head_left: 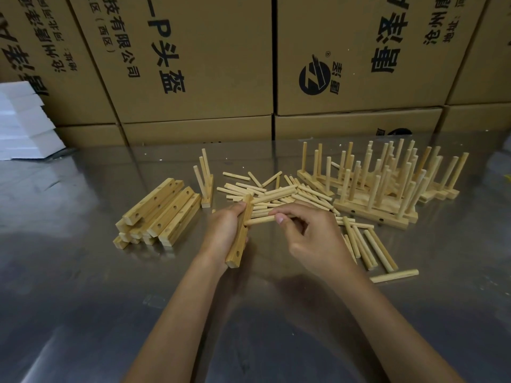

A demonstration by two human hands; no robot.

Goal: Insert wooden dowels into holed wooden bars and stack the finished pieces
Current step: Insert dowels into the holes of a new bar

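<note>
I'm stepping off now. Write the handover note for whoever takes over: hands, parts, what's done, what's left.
Left hand grips a holed bar, tilted on end.
Right hand pinches one dowel, its tip at the bar's side; whether it is seated I cannot tell.
Loose dowels lie beyond the hands and to the right.
Empty bars are piled left.
Done: finished pieces stacked right; one stands by the pile.
Left: this bar, then the pile.
</note>
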